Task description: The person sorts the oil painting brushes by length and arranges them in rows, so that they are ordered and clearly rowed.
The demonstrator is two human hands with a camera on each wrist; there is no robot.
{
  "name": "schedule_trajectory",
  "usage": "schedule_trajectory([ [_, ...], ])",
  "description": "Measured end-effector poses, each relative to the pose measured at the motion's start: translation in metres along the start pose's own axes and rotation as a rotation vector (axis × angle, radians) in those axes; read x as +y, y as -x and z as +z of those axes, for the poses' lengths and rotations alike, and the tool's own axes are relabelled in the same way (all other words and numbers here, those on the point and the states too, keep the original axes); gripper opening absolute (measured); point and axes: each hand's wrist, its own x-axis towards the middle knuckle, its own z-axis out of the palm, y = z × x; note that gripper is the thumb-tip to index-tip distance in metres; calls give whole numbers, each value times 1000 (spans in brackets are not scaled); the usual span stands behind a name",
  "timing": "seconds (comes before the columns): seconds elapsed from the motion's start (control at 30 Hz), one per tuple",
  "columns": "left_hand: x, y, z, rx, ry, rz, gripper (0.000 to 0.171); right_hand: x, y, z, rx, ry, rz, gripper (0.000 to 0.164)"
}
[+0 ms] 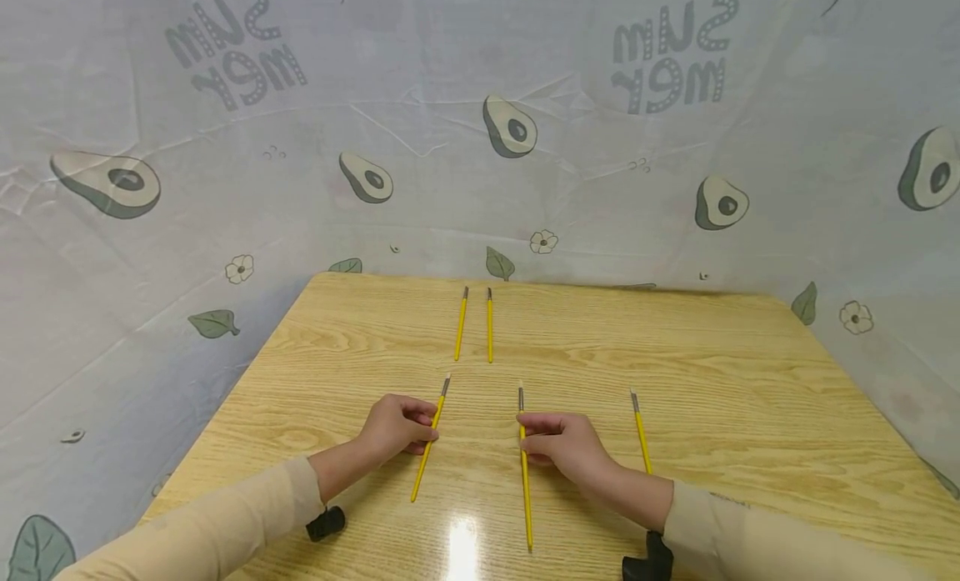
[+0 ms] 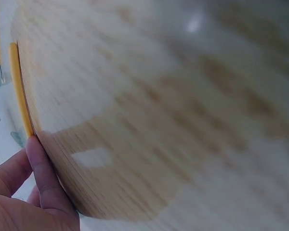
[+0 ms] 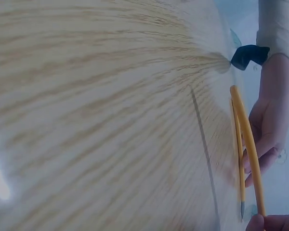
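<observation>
My left hand [image 1: 400, 427] pinches a slim yellow paintbrush [image 1: 425, 463] by its handle, pale tip pointing away from me. To its right, my right hand [image 1: 570, 448] pinches another yellow paintbrush [image 1: 527, 498] between thumb and fingers. Both brushes slant or run lengthwise over the wooden table; whether their ends touch it I cannot tell. In the left wrist view, the fingers [image 2: 41, 168] meet the brush handle [image 2: 21, 96]. The right wrist view catches the held brush [image 3: 250, 149] with fingertips [image 3: 274, 223] at the bottom edge, and the left hand behind.
Two more paintbrushes, one on the left [image 1: 461, 327] and one beside it [image 1: 490, 327], lie near the far edge of the table [image 1: 675, 339]. A further paintbrush [image 1: 642, 435] lies at the right, partly hidden by my right forearm. A printed cloth [image 1: 450, 206] hangs around the table.
</observation>
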Motion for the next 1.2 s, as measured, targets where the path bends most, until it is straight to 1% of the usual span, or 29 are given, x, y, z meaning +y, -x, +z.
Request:
schedule_trajectory([
  [0.13,0,1,-1,-1,5,4,33,-4,-5,10,-28,-36,-12,38],
  [0.37,-1,-2,-1,-4,16,-5,33,-2,-14,32,-65,-89,-24,37],
  [0.53,-2,-3,-1,4,5,-6,34,-4,-20,47,-71,-112,1,34],
  [0.7,-4,-4,-1,12,-1,-9,34,-7,-27,61,-46,-123,48,33],
  [0.93,-1,-4,-2,5,-1,-7,34,-10,-40,72,-21,-76,39,31],
  [1.2,-1,-3,-1,9,9,-16,33,-11,-53,74,11,-10,27,29],
])
